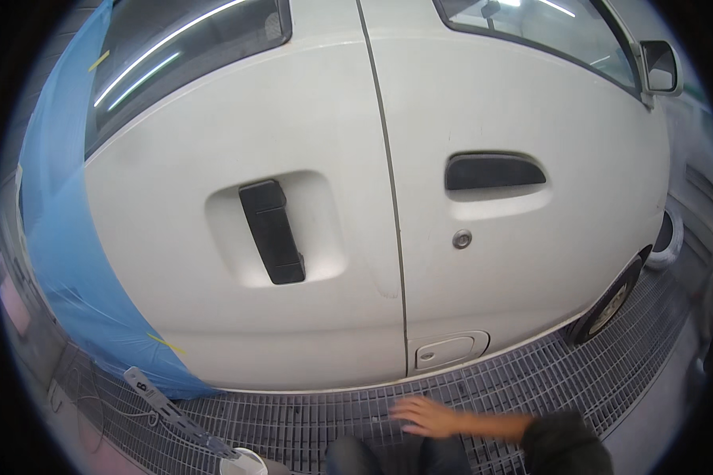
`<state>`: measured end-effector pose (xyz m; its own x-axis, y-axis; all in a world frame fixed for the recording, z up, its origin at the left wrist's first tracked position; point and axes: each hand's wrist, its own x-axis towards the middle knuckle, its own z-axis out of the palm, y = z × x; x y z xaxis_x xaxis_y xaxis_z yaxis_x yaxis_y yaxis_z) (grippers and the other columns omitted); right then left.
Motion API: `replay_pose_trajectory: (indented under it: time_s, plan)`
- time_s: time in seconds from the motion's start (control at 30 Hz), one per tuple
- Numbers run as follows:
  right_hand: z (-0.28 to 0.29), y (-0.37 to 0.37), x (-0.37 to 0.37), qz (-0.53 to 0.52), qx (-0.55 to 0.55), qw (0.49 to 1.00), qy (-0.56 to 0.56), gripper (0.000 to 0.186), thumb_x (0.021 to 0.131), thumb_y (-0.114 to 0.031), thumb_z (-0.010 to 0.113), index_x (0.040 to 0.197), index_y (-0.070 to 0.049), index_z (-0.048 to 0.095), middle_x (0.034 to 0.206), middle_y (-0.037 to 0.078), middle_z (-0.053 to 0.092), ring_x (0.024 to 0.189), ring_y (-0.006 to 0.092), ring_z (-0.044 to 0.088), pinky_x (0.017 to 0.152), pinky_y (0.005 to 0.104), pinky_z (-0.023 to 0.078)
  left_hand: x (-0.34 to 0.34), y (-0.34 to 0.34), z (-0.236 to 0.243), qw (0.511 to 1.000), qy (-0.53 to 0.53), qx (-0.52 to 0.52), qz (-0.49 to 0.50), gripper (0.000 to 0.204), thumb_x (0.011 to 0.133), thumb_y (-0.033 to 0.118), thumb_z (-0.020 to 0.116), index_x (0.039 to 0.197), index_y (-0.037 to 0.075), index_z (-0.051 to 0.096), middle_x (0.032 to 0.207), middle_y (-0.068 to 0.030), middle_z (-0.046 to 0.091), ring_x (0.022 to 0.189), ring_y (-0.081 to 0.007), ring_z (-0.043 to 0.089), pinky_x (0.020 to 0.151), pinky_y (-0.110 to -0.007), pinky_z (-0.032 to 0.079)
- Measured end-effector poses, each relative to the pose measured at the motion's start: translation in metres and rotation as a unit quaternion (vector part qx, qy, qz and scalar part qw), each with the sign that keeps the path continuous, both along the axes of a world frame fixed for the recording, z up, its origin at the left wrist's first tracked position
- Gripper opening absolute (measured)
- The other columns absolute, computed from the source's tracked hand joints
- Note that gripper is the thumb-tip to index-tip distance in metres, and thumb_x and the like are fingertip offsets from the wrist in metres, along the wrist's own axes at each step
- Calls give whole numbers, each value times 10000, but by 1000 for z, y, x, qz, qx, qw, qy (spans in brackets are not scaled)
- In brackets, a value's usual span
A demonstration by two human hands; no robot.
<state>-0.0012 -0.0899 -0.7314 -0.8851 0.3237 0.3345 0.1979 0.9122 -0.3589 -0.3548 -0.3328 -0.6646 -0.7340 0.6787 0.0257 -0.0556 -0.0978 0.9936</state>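
My right hand [425, 416] reaches in from the lower right with a dark sleeve [566, 445] behind it. Its fingers stretch leftward, slightly blurred, and nothing shows in them. It hovers over the floor grating, below the white van [325, 332] and apart from it. Nearest above the hand is a small fuel flap [451, 349] low on the van. Higher up are a black upright door handle [272, 232], a black horizontal door handle [495, 172] and a round lock [462, 239]. My left hand is out of view.
Blue masking film [67, 214] covers the van's left part, held with yellow tape. At lower left a perforated metal strip [178, 417] leans by a white container [244, 463]. Metal grating [523, 388] forms the floor; a wheel [610, 305] and side mirror [661, 67] stand at right.
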Motion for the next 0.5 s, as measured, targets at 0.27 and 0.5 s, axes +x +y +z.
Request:
replay_pose_trajectory:
  time_s: [0.27, 0.5]
  plan:
    - [-71, -167, 29, -503, -453, 711, -191, 695, 1039, -568, 394, 1462, -23, 483, 1503, 282, 438, 1344, 404, 485, 1037, 569, 439, 33, 19, 38, 981, -19, 35, -191, 779, 657, -56, 779, 1371, 13, 475, 1256, -132, 592, 1182, -286, 590, 1013, -446, 494]
    - [198, -23, 84, -178, -406, 862, 244, 391, 1038, -279, 568, 1320, -12, 614, 1224, 88, 679, 1064, 169, 644, 880, 334, 540, 113, 123, 116, 930, -24, 91, -354, 856, 654, 45, 920, 1379, -15, 469, 1214, -93, 644, 1098, -198, 642, 967, -361, 535]
